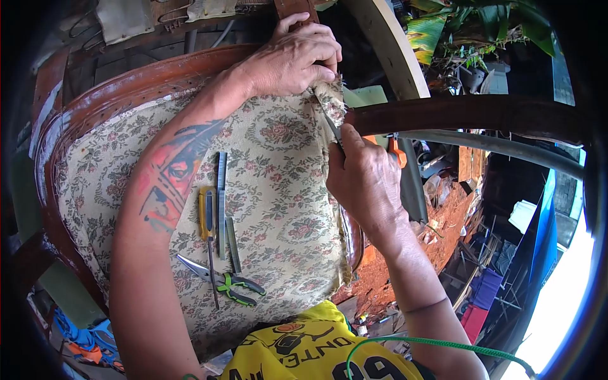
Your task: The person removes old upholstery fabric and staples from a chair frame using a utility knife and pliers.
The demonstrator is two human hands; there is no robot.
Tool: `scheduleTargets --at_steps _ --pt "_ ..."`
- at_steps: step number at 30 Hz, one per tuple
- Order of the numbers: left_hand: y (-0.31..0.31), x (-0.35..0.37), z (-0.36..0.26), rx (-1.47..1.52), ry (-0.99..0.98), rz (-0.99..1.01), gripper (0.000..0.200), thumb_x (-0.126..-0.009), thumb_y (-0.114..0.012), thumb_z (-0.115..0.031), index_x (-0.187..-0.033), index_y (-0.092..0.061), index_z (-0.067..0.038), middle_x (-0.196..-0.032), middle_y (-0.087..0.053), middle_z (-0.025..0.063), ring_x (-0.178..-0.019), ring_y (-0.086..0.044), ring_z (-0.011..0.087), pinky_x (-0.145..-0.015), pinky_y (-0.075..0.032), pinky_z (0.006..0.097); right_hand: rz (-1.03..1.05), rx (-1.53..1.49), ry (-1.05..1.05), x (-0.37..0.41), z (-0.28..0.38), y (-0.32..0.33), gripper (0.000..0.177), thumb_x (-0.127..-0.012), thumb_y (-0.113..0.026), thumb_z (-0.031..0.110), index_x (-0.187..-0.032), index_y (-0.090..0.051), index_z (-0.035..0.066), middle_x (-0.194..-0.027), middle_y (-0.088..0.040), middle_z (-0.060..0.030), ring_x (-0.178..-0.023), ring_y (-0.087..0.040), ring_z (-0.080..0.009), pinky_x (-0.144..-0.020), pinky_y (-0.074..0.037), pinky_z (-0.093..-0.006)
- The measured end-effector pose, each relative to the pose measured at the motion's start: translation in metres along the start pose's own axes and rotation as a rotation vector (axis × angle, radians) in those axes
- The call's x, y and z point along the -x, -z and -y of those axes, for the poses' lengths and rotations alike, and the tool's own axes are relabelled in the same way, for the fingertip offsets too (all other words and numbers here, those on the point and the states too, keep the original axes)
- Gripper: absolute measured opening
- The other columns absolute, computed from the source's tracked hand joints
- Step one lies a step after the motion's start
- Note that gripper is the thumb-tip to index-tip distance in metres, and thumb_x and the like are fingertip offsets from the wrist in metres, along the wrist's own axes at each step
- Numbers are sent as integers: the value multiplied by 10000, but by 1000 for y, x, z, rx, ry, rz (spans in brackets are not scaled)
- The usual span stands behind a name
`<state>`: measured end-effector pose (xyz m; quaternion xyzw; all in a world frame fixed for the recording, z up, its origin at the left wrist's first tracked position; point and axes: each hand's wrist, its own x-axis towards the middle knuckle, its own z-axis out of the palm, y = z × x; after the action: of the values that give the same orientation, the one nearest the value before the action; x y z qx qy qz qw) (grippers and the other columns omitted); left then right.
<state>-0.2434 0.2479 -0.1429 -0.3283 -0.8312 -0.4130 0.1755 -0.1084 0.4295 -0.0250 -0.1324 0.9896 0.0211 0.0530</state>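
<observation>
Floral upholstery fabric (278, 183) covers a chair part with a carved brown wooden frame (120, 73). At its top corner, my left hand (297, 57) is closed over the wood, its thumb pressing the frayed fabric edge. My right hand (364, 177) is closed around a thin dark metal blade (333, 128), whose handle is hidden in the fist. The blade's tip meets the fabric edge just below my left thumb. On the fabric lie a yellow-handled screwdriver (207, 215), green-and-black pliers (237, 288) and grey ribbed metal strips (221, 206).
A dark curved wooden arm (468, 114) juts right beyond my right hand. Behind that hand shows an orange handle (397, 152). A green cord (437, 344) crosses my right forearm. Reddish ground (386, 278) with scattered debris lies below, and plants (468, 31) stand at upper right.
</observation>
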Motion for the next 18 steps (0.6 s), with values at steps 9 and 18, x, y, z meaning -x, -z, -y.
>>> scheduleTargets --at_steps 9,18 --pt "-4 2 1 24 -16 -12 147 -952 -769 -316 -976 -771 -172 -1300 -706 -33 -1496 -475 194 -1338 -98 509 8 -124 -16 1 6 8 159 -974 -656 130 -915 -603 -8 -792 -706 -243 -775 -728 -454 -713 -566 -558" --pt "1 -6 -8 -23 -1 76 206 -894 -822 -395 -942 -806 -196 -1315 -701 -40 -1524 -430 216 -1339 -55 531 -35 -147 -11 4 16 4 180 -983 -647 128 -916 -578 -23 -793 -702 -251 -769 -729 -444 -703 -558 -562"
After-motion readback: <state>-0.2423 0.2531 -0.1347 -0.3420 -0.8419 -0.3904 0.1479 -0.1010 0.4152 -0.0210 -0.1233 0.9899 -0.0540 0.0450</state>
